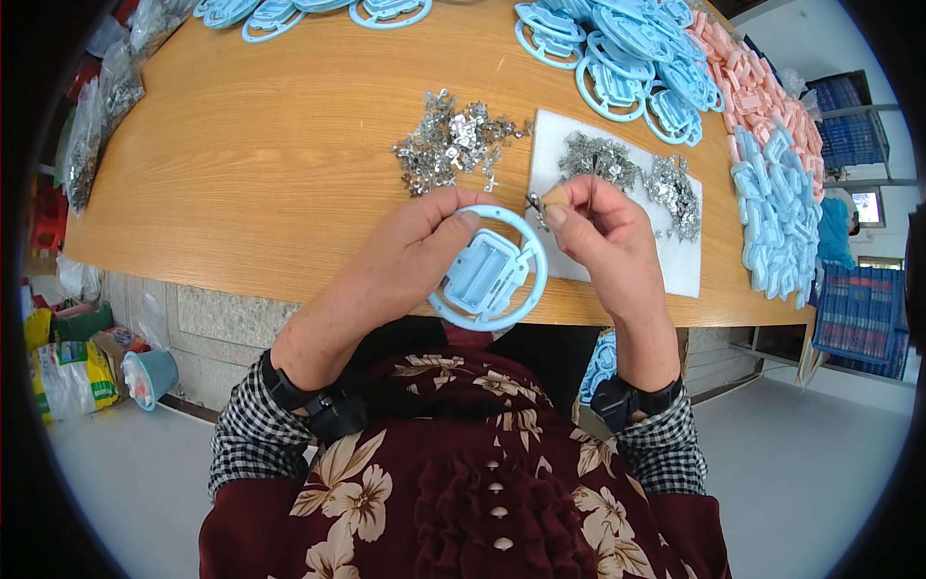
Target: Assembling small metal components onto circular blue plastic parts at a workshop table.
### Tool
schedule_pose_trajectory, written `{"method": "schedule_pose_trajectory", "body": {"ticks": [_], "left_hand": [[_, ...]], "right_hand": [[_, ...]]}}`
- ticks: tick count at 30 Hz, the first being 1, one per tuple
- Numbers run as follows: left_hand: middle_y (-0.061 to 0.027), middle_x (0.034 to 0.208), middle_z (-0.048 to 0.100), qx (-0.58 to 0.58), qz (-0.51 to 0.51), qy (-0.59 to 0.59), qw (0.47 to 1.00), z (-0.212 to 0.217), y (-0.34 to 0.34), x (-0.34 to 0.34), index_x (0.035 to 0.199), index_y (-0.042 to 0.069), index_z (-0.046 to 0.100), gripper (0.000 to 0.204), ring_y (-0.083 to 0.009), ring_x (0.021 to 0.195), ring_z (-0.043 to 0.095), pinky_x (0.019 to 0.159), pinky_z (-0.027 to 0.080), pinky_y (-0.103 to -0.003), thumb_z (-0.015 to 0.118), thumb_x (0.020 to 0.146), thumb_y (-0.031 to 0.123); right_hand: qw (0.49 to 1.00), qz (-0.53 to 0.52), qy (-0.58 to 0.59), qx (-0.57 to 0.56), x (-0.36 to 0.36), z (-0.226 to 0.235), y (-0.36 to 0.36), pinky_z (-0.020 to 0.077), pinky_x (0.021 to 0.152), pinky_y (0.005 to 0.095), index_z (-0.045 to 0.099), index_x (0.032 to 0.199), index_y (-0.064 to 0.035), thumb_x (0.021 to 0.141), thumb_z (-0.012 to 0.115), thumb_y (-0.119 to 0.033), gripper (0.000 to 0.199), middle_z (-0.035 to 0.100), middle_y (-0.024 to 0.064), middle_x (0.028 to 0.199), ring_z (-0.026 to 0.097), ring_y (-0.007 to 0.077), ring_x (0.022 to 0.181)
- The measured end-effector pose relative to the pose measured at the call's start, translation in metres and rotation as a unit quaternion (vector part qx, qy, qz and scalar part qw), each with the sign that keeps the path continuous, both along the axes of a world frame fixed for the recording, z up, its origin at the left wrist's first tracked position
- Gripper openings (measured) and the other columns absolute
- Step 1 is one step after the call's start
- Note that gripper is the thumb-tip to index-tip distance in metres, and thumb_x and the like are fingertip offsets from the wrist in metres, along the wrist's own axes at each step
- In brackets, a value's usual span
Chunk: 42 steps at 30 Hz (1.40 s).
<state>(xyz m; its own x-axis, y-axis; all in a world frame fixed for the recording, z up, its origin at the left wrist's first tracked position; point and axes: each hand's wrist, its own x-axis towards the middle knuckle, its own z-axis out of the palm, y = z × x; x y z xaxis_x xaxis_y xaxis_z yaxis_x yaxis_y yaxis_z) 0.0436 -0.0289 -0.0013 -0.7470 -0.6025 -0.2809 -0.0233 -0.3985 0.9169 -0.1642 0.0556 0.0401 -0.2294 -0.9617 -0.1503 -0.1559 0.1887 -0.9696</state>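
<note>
My left hand (417, 243) is closed on the upper left rim of a light blue plastic ring (533, 289). The ring has a rectangular compartment, like a battery housing, in its middle, and faces up near the table's front edge. Just right of it, my right hand (617, 246) pinches small metal contact pieces (536, 206) between thumb and fingertips, apart from the compartment. A thin dark rod (593, 170) sticks up from the same fingers; its kind is unclear. Beyond my hands lies a loose pile of silvery metal pieces (453, 140).
A white foam sheet (680, 270) carries two heaps of small metal parts (675, 193). Blue rings (617, 72) are stacked at the far right, beside pink plastic parts (752, 82) and small blue parts (776, 217). Bags of metal parts (85, 145) line the left table edge.
</note>
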Motion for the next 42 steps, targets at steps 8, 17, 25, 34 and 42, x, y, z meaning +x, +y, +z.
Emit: {"method": "schedule_pose_trajectory", "body": {"ticks": [8,17,25,34,42], "left_hand": [[0.0015,0.106,0.066,-0.059,0.017,0.017,0.998,-0.002,0.007,-0.016,0.126,0.003,0.058,0.025,-0.0038,0.095,0.061,0.079,0.052,-0.022,0.048,0.108,0.016],[-0.0092,0.126,0.062,0.157,0.155,0.147,0.964,0.016,0.010,-0.036,0.139,0.004,0.043,0.034,-0.0184,0.113,0.064,0.093,0.057,-0.034,0.047,0.106,0.012],[-0.0052,0.114,0.067,-0.110,-0.068,0.012,0.992,0.034,-0.013,-0.025,0.131,0.002,0.057,0.040,-0.0120,0.106,0.063,0.093,0.053,-0.029,0.069,0.094,0.012],[-0.0013,0.107,0.065,-0.124,-0.159,-0.049,0.978,0.010,-0.010,-0.029,0.131,0.001,0.057,0.048,-0.0082,0.094,0.061,0.084,0.053,-0.026,0.075,0.087,0.007],[-0.0025,0.112,0.065,-0.081,-0.075,-0.051,0.993,-0.005,0.003,-0.034,0.138,-0.001,0.053,0.053,-0.0084,0.101,0.062,0.088,0.053,-0.025,0.074,0.090,0.010]], "right_hand": [[0.986,-0.009,0.110,-0.122,-0.005,-0.016,0.030,0.0408,0.069,0.0227,0.068,0.100,-0.0014,0.092,0.071,-0.005,0.010,0.056,-0.0033,0.088,0.048,0.0045,0.078],[0.993,-0.016,-0.105,-0.058,-0.003,-0.021,0.047,0.0435,0.081,0.0211,0.066,0.100,-0.0014,0.094,0.068,-0.007,0.008,0.061,-0.0034,0.096,0.053,0.0047,0.087],[0.993,0.114,-0.020,0.030,-0.026,-0.001,0.051,0.0423,0.076,0.0214,0.067,0.095,-0.0020,0.092,0.068,-0.005,0.005,0.056,-0.0045,0.091,0.051,0.0045,0.082],[0.994,0.030,0.056,-0.083,-0.032,-0.009,0.056,0.0444,0.072,0.0240,0.067,0.093,-0.0009,0.090,0.069,-0.004,0.004,0.059,0.0003,0.092,0.053,0.0073,0.081],[0.987,-0.075,0.121,-0.073,-0.014,-0.040,0.049,0.0425,0.061,0.0233,0.069,0.095,-0.0014,0.089,0.073,-0.006,0.008,0.060,-0.0010,0.080,0.050,0.0063,0.068]]}}
